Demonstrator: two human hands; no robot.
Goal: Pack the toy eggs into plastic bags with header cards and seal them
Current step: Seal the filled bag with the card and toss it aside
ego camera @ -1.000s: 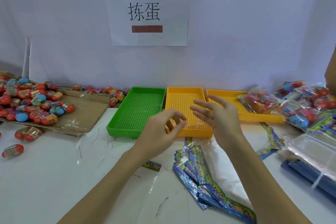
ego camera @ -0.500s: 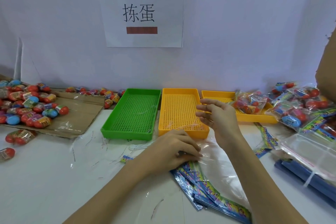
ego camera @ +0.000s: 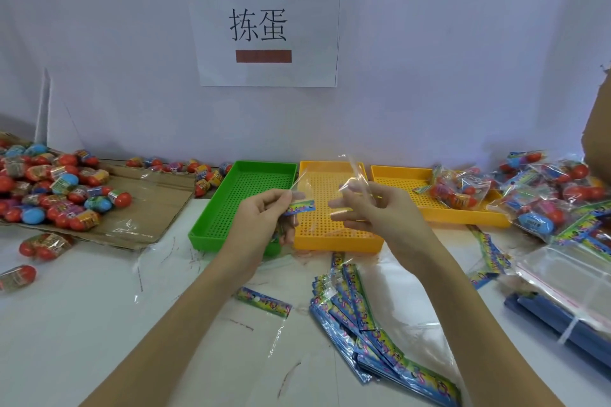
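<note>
Plastic bag (ego camera: 325,188) with header card (ego camera: 300,207), pinched between both hands (ego camera: 264,221) (ego camera: 377,211)

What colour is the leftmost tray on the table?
Green, seen in the head view.

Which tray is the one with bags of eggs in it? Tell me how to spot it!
Find the white paper sign on the wall, then look down at the three trays in a row on the table. It is the yellow tray farthest right. Unlike the green tray and the middle yellow tray, it has a packed bag of toy eggs resting on it.
</note>
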